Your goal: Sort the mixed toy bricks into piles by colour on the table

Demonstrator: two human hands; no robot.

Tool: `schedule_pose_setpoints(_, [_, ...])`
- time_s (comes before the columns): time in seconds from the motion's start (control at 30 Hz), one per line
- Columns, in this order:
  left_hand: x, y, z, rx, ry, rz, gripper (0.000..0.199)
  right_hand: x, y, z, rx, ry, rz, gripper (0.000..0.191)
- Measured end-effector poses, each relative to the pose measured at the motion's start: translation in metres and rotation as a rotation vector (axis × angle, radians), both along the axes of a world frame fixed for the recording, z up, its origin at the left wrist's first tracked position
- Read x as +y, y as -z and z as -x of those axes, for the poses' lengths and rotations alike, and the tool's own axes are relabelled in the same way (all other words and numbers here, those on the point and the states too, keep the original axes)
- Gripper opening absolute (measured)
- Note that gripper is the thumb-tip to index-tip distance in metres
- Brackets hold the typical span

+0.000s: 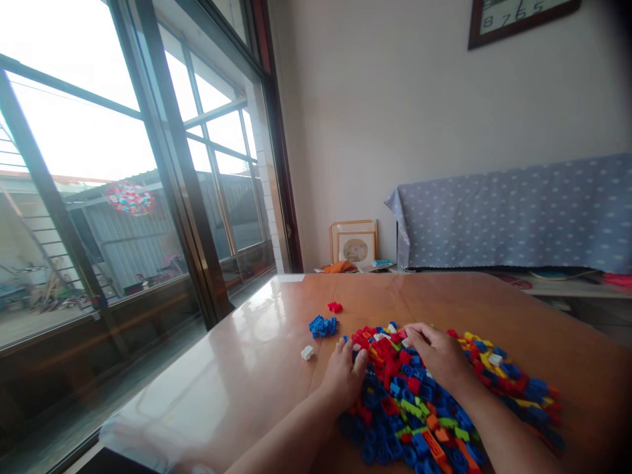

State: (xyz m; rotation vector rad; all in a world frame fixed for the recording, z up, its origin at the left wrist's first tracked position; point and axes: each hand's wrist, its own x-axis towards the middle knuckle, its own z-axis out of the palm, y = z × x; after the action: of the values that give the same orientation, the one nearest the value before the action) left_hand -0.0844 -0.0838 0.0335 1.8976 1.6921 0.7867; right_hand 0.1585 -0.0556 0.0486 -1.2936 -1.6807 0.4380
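A large heap of plastic toy building bricks (pixel 390 362) in red, blue, green, orange, yellow and white lies on the table. At its left edge rests my left hand (pixel 344 372), fingers loosely bent and the thumb apart, touching the bricks. My right hand (pixel 437 352) reaches over the heap's far side, thumb and fingers pinched at a small white brick (pixel 406 342). Left of the heap sit a cluster of blue bricks (pixel 323 326), a small red group (pixel 334 307) and white bricks (pixel 307 353).
The brown table (pixel 419 293) has a glossy top. More bricks (pixel 513 375) spread to the right beyond my right forearm. Glass doors (pixel 168 164) stand at the left. Behind the table are a framed picture (pixel 355 247) and a blue dotted cloth (pixel 513 217).
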Motion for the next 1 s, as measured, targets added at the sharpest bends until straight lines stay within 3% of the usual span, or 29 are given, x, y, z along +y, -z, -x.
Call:
schedule_pose_setpoints(0.17, [0.006,-0.006,-0.014,0.031,0.027,-0.048,0.065,-0.004,-0.005,0.001,0.032,0.010,0.015,0.040])
schedule_pose_setpoints(0.4, [0.023,-0.034,-0.010,-0.010,-0.070,-0.044,0.062,-0.006,-0.009,-0.001,0.083,0.015,0.010,0.040])
schedule_pose_setpoints(0.8, [0.031,-0.036,-0.008,-0.227,0.165,-0.028,0.064,0.012,-0.004,-0.019,0.150,0.089,0.063,0.042])
schedule_pose_setpoints(1.0, [0.035,-0.034,-0.004,-0.223,0.293,-0.043,0.061,0.017,-0.004,-0.026,0.188,0.119,0.077,0.044])
